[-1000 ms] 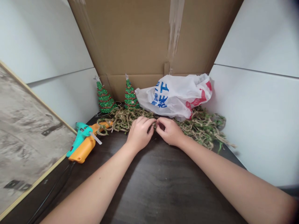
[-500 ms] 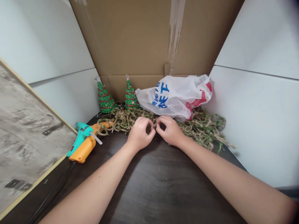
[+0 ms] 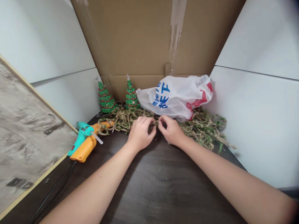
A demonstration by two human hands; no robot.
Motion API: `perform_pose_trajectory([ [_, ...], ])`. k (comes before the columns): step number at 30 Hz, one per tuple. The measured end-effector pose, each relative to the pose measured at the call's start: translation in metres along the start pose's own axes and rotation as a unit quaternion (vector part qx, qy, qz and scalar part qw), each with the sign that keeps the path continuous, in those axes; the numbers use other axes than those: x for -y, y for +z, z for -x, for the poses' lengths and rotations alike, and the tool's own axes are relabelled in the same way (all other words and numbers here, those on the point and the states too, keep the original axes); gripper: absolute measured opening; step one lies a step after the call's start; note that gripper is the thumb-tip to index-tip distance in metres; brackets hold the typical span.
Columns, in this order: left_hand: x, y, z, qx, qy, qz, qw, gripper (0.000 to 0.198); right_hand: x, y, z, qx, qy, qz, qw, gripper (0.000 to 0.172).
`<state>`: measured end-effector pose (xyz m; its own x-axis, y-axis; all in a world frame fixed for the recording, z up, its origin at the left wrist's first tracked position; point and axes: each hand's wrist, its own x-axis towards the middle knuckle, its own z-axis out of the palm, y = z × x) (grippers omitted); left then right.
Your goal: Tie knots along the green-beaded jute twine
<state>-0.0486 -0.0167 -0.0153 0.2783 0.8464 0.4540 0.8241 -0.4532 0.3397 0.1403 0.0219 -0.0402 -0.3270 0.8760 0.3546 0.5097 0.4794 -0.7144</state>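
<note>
My left hand [image 3: 140, 133] and my right hand [image 3: 172, 130] meet over the dark table [image 3: 161, 180], fingertips close together. Between them runs a short stretch of jute twine [image 3: 156, 123], pinched from both sides by thumbs and fingers. More of this brown twine with green leafy bits lies in a tangled heap [image 3: 123, 119] behind my left hand. To the right of my right hand spreads another tangle of twine [image 3: 202, 132]. Where the held strand leads is hidden by my fingers.
Behind the twine lies a crumpled white plastic bag [image 3: 177, 98] with blue and red print. Two green beaded Christmas trees [image 3: 106, 101] stand back left. A teal-and-orange glue gun [image 3: 81, 143] rests beside a leaning wood-framed board [image 3: 30, 130]. Cardboard [image 3: 137, 37] stands behind.
My hands have drawn slightly apart, the right one shifting a little to the right. More of the twine now shows between my fingertips.
</note>
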Motion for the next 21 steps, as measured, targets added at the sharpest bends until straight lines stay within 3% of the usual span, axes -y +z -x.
perform_pose_trajectory([
  [9,0.012,0.009,0.001,-0.044,0.056,-0.018,0.997,0.013,0.003,0.001,0.002,0.025,-0.041,0.038,0.998,0.008],
  [21,0.013,0.011,0.001,-0.071,0.035,0.053,0.995,0.011,0.003,0.000,0.000,0.030,-0.028,0.039,0.998,0.015],
])
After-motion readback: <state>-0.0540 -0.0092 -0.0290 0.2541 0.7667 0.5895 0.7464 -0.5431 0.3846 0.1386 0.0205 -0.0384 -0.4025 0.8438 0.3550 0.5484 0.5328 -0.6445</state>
